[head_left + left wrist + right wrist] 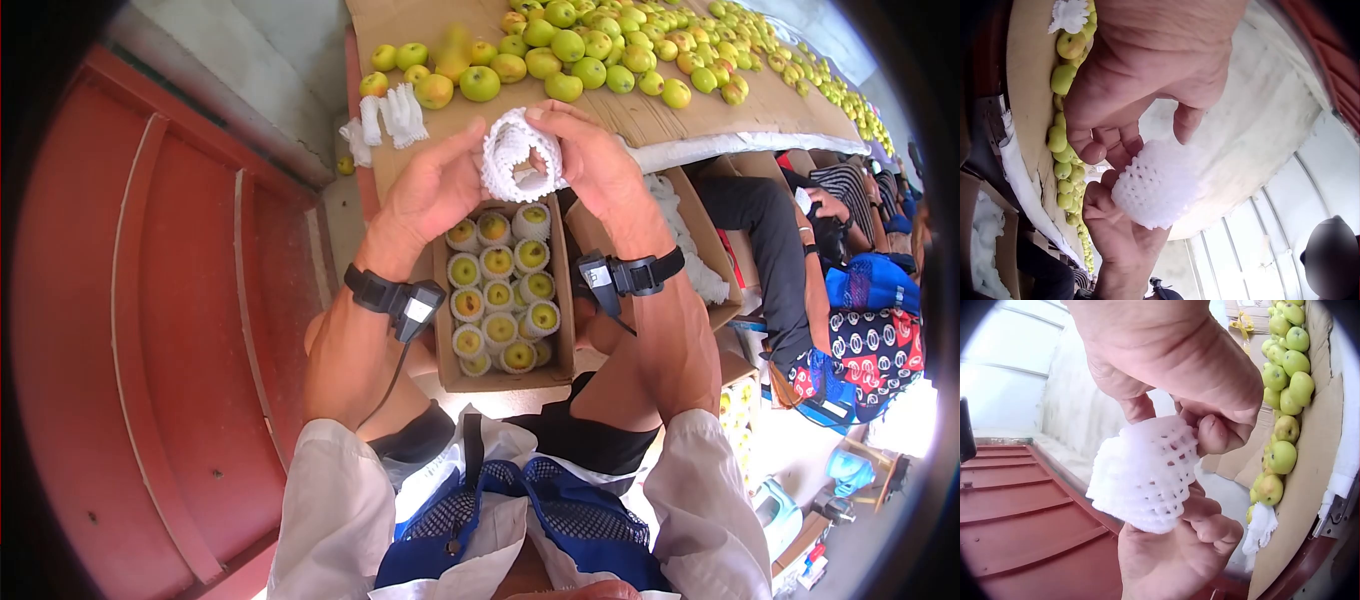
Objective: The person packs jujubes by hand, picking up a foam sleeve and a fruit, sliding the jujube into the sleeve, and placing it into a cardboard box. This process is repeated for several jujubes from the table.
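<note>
A white foam net sleeve (520,165) is held up between both hands, above the near edge of the cardboard; its round opening shows in the head view. The left hand (437,185) grips its left side and the right hand (603,170) its right side, thumb near the rim. In the left wrist view, the left hand's (1147,69) curled fingers meet the mesh (1150,187). The right wrist view shows the right hand (1179,362) above the sleeve (1147,472), its fingers bent at the edge. No apple can be made out inside.
Below the hands stands a box (562,350) of apples in foam sleeves. Loose apples (570,45) cover the cardboard (640,115) beyond, with foam sleeves (403,115) at its left. A box of white foam (668,215) and seated people (770,215) are rightward; a red door (200,330) stands left.
</note>
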Tool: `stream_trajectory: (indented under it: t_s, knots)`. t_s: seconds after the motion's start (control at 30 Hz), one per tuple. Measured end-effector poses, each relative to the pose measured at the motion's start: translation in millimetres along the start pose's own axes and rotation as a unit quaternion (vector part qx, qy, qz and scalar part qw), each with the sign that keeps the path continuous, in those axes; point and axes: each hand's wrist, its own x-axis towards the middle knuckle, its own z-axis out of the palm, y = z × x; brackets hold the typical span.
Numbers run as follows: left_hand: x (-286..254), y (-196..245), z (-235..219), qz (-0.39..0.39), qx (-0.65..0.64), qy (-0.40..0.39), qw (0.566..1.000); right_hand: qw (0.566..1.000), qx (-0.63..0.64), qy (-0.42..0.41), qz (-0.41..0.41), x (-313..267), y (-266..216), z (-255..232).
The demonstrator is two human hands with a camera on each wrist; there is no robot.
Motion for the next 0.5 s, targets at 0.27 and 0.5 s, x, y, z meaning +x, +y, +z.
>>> stream_trajectory:
  t_s: [0.27, 0.5]
  knots:
    - [-6, -5, -2, 0.004, 0.029, -0.02, 0.999, 1.0, -0.002, 0.001, -0.015, -8, -4, 15]
    - [-21, -9, 14, -0.008, 0.015, -0.058, 0.998, 0.999, 0.037, -0.022, -0.029, -14, -5, 20]
